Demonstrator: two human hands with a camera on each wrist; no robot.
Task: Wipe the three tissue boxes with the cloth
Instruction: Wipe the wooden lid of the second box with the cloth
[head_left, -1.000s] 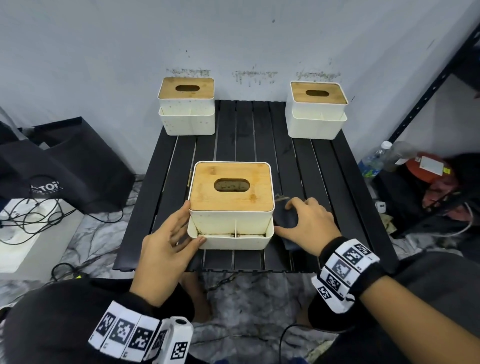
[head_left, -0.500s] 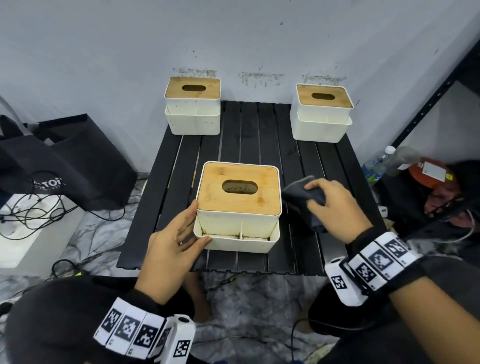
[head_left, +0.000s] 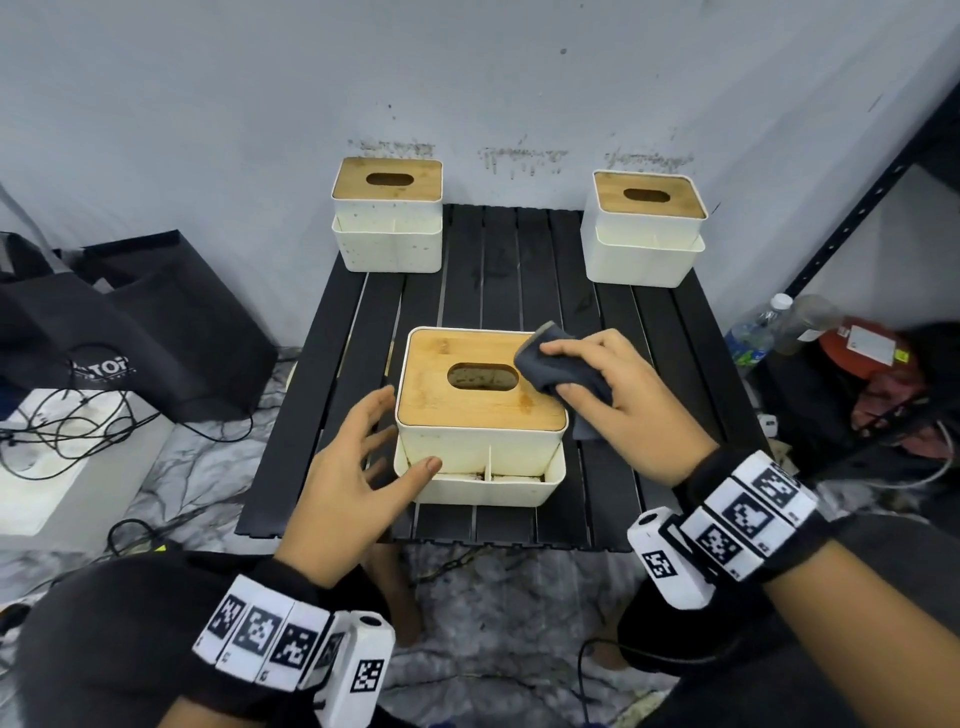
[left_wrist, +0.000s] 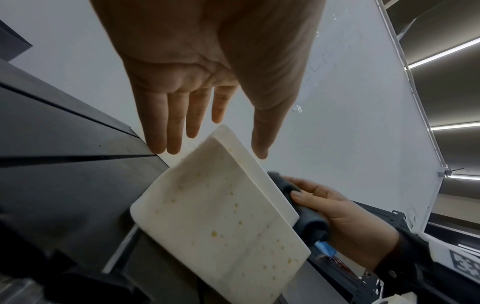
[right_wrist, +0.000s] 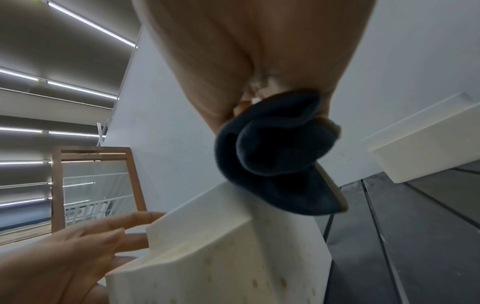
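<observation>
Three white tissue boxes with bamboo lids stand on a black slatted table (head_left: 498, 270): the near box (head_left: 480, 415), one at the back left (head_left: 387, 215) and one at the back right (head_left: 644, 228). My right hand (head_left: 597, 364) grips a bunched dark blue-grey cloth (head_left: 561, 364) and holds it on the near lid's rear right corner. In the right wrist view the cloth (right_wrist: 275, 152) bulges from my palm over the box's edge (right_wrist: 233, 246). My left hand (head_left: 387, 436) is open, fingers straight along the box's left side, thumb touching its front left corner.
A black bag (head_left: 156, 322) and tangled cables (head_left: 62, 426) lie on the floor to the left. Plastic bottles (head_left: 753, 338) and a black shelf frame (head_left: 857, 208) stand to the right. The wall is right behind the two back boxes.
My right hand picked the cloth up from the table beside the near box and brought it onto the lid's rear right corner. My left hand stayed at the box's front left.
</observation>
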